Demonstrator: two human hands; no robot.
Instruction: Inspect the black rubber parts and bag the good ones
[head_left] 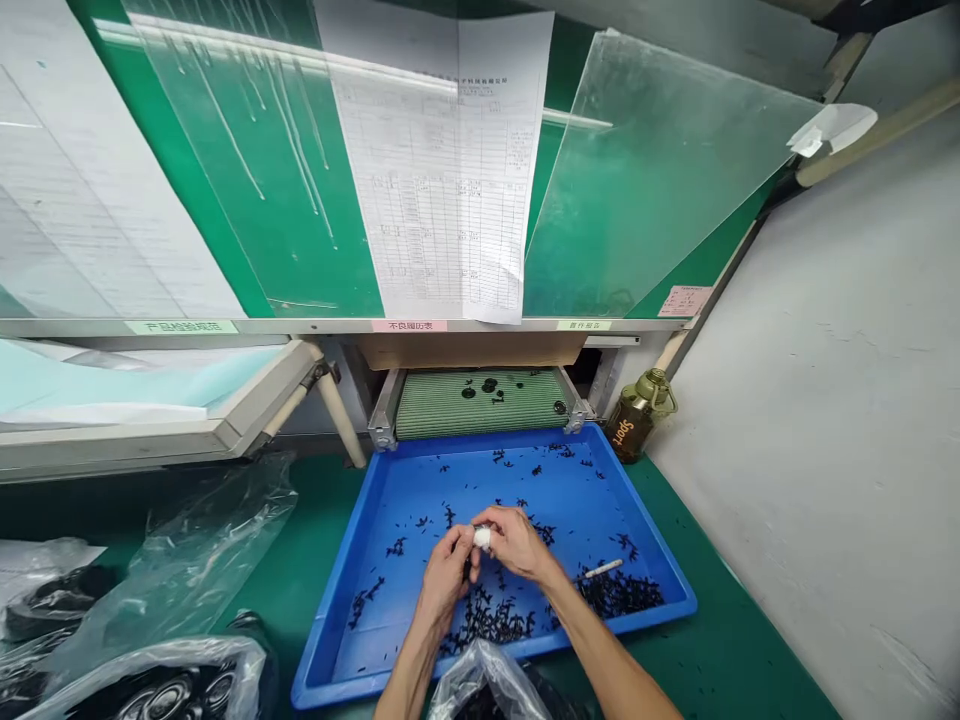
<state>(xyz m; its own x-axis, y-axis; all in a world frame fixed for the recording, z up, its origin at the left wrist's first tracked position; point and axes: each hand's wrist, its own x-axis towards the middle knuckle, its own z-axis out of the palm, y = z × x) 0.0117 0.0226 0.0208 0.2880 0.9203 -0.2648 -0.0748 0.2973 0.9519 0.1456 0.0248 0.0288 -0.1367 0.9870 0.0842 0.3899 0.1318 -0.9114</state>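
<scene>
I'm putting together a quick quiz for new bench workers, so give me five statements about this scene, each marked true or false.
1. The left hand and right hand meet at a small white thing. True.
2. The bottle stands left of the blue tray. False: the bottle stands at the tray's right, near the wall.
3. The green belt has nothing on it. False: black pieces lie on the belt.
4. A slim white stick lies inside the tray. True.
5. A printed sheet hangs above the belt. True.

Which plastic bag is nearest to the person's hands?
The bag at the bottom centre, between the forearms; the other bags lie left of the blue tray.
</scene>
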